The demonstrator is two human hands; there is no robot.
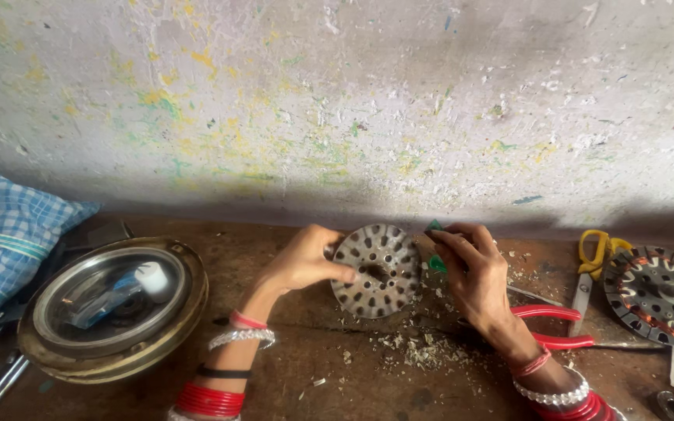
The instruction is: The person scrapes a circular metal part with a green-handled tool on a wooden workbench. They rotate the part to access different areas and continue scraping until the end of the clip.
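A round grey metal disc with many holes and slotted edge [376, 273] stands tilted on a brown wooden bench [337, 382]. My left hand [302, 261] grips its left rim, thumb across the face. My right hand [473, 273] is at the disc's right rim, fingers pinching a small green strip [435, 261] against the edge. Both wrists wear red and silver bangles.
A round metal bowl-like housing [111, 308] holding a small white-capped tube lies at left, next to blue checked cloth [1, 234]. Red-handled pliers [551, 327], yellow-handled scissors [594, 261] and a copper-wound disc [661, 292] lie at right. Scrap bits litter the bench; a stained wall stands behind.
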